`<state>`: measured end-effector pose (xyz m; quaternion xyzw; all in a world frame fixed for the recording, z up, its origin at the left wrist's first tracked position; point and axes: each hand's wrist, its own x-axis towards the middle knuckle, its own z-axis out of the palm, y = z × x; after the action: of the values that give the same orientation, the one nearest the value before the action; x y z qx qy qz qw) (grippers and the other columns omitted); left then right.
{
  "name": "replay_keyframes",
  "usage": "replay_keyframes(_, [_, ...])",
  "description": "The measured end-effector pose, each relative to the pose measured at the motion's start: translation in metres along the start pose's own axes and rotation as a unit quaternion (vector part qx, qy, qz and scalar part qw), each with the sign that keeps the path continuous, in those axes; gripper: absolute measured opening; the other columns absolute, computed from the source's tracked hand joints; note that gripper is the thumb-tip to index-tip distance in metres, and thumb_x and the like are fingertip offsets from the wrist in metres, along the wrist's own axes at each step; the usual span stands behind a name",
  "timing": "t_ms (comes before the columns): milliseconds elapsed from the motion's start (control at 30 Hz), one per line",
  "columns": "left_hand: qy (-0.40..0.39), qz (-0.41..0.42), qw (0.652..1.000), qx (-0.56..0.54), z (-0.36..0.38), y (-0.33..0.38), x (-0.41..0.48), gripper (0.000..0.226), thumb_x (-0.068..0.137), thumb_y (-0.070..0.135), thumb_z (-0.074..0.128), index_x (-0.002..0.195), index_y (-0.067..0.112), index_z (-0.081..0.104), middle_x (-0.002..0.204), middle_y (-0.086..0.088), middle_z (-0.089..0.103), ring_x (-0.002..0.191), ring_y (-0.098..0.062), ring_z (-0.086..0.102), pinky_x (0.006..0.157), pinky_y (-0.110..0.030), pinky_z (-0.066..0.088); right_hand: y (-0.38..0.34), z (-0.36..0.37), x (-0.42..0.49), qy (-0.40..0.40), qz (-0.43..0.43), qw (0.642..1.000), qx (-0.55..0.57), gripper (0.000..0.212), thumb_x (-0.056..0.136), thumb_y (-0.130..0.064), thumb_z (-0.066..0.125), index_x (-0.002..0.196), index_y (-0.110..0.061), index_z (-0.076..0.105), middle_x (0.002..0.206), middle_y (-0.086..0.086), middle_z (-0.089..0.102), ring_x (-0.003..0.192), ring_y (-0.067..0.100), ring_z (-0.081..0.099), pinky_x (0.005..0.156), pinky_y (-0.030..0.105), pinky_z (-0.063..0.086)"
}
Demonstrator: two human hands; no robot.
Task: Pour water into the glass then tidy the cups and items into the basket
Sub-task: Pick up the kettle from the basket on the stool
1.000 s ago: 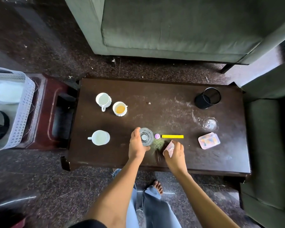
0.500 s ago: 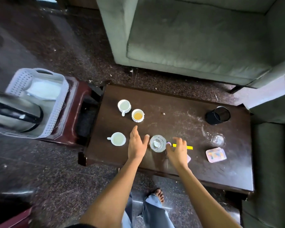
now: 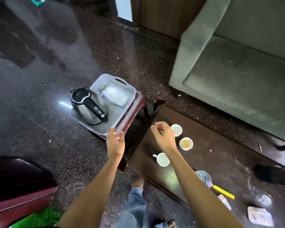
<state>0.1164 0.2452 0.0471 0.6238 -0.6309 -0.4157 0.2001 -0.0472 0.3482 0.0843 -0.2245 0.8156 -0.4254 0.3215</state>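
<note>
Dark speckled floor (image 3: 39, 79) filling left side; green sofa (image 3: 237, 71) sitting far right. Dark wooden table (image 3: 196, 162) running right, carrying three white cups (image 3: 162, 159), glass (image 3: 203, 176), yellow stick (image 3: 223, 191). Basket (image 3: 99, 83) resting on red stool (image 3: 135, 111) left of table, holding kettle (image 3: 87, 107) and white packet (image 3: 115, 95). Left hand (image 3: 115, 142) pinching basket's near rim, fingers closing on it. Right hand (image 3: 164, 135) hovering over table's left end beside far cup (image 3: 176, 130), fingers loosely curled, holding nothing.

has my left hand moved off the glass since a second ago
Yes. The left hand has left the glass on the table and gone left to the near rim of the basket, touching it.
</note>
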Motion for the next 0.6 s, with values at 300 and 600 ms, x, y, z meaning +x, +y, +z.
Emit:
replay_keyframes(300, [0.102,-0.049,0.992,-0.058,-0.079,-0.026,0.077,0.039,0.095,0.021,0.052,0.124,-0.003,0.045,0.118,-0.021,0.057,0.101,-0.032,0.06,0.081,-0.028,0.043,-0.098,0.122,0.052,-0.184,-0.049,0.981,-0.024,0.023,0.092,-0.031,0.06,0.101,-0.011,0.065,0.096,0.003,0.067,0.09,0.011,0.059,0.084,0.022,0.044])
replay_keyframes(600, [0.11,-0.053,0.989,-0.082,-0.111,-0.031,0.116,0.038,0.095,0.023,0.051,0.125,0.0,0.045,0.12,-0.014,0.056,0.097,-0.02,0.058,0.083,-0.025,0.044,-0.138,0.207,0.08,-0.222,-0.053,0.968,-0.1,0.045,0.096,-0.045,0.049,0.111,-0.003,0.056,0.105,0.01,0.063,0.1,0.024,0.058,0.082,0.03,0.042])
